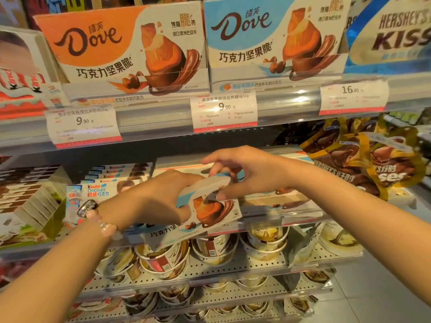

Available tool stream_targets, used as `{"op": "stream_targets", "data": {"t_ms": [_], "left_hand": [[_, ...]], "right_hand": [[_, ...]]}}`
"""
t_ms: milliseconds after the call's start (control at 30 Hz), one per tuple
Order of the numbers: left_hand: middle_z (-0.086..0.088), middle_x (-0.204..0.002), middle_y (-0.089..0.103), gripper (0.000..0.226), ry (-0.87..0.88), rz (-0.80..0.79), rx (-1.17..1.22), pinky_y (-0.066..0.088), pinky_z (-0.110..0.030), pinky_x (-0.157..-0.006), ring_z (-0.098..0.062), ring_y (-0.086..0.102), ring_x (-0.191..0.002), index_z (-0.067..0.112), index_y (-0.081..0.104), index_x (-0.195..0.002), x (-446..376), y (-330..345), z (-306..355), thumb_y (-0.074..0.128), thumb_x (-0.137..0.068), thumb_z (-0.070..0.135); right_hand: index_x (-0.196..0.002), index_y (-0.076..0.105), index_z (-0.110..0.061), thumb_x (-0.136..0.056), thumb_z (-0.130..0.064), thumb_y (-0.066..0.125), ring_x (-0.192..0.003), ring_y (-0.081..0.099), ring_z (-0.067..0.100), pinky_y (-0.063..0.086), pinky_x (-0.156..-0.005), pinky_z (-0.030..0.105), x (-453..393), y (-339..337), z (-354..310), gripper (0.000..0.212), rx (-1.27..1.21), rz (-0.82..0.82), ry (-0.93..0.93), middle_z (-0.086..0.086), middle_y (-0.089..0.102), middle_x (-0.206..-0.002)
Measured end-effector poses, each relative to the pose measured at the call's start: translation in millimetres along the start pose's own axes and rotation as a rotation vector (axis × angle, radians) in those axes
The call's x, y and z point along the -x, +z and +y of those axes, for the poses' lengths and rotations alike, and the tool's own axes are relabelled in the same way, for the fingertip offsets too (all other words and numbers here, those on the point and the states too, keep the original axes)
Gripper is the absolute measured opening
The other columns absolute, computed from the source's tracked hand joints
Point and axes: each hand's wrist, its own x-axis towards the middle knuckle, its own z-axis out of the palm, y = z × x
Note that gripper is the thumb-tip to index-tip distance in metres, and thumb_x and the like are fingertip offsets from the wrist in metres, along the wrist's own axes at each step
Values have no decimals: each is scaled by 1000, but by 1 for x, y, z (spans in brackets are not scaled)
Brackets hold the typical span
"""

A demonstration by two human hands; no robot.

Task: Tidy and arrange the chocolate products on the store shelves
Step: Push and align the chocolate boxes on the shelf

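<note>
While the left hand [161, 197] grips a flat glossy cardboard Dove box [207, 206], the right hand [245, 173] pinches its top edge.

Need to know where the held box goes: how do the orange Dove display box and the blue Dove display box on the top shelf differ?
The orange Dove display box has an orange top panel and stands left; the blue Dove display box has a light-blue panel and stands right. Both carry the Dove logo, the same nut picture and a 9.90 tag below. The box held by the left hand and right hand shows blue.
</note>
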Motion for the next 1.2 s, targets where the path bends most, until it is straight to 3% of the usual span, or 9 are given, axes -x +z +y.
{"op": "stream_targets", "data": {"t_ms": [100,267,367,467,600,667,900,1033,1200], "left_hand": [[11,-101,66,41,105,-23,92,47,-31,-78,-10,58,-89,32,56,-119,-10,-2,11,58,-78,29],[24,-92,62,32,115,61,173,47,-8,-70,10,58,-89,39,54,-109,-25,-3,14,66,-80,35],[8,-88,68,24,63,68,260,57,-23,-60,-4,68,-77,26,60,-94,-29,-6,6,75,-75,23],[6,-82,69,17,111,120,316,54,-20,-55,-4,69,-79,15,60,-82,-34,-10,10,75,-75,15],[12,-84,69,15,124,110,351,54,-19,-55,-5,69,-85,19,57,-78,-42,1,23,72,-78,20],[12,-84,68,17,127,128,334,56,-21,-56,-6,69,-84,22,55,-78,-46,7,29,72,-78,24],[15,-97,66,35,221,237,482,58,-23,-65,-4,66,-97,27,54,-84,-52,12,31,78,-64,40],[19,-105,60,51,239,288,170,53,-31,-82,-7,58,-101,33,54,-99,-54,7,5,75,-60,58],[24,-125,52,54,159,262,-48,40,-35,-101,2,45,-116,42,54,-117,-61,17,-18,70,-68,59]], "right_hand": [[-136,44,-19,-79,-19,74,-98,60,8,52,-83,24,10,-5,8,65,95,51,10,-11,64,-106],[-131,50,-21,-84,-14,69,-107,52,2,45,-75,7,36,-20,29,51,163,103,99,-15,57,-112],[-128,54,-19,-86,-12,65,-104,50,-2,39,-74,-2,56,-35,41,44,124,146,155,-17,54,-113],[-121,59,-19,-87,-10,63,-102,55,0,44,-79,6,70,-42,46,35,153,105,178,-18,58,-110],[-120,60,-25,-82,-26,67,-97,60,13,53,-80,38,74,-33,46,39,352,-4,245,-6,65,-110],[-127,54,-26,-83,-35,66,-105,57,11,52,-83,33,73,-23,44,47,364,17,207,-8,62,-119],[-126,52,-28,-91,-15,57,-111,54,3,51,-84,21,80,-23,44,38,339,163,102,-13,59,-120],[-126,52,-28,-90,-17,60,-114,53,6,54,-83,24,88,-38,55,39,347,268,152,-13,57,-119],[-131,51,-25,-89,-19,61,-115,53,11,53,-87,29,80,-30,69,43,434,310,165,-6,58,-126]]}}
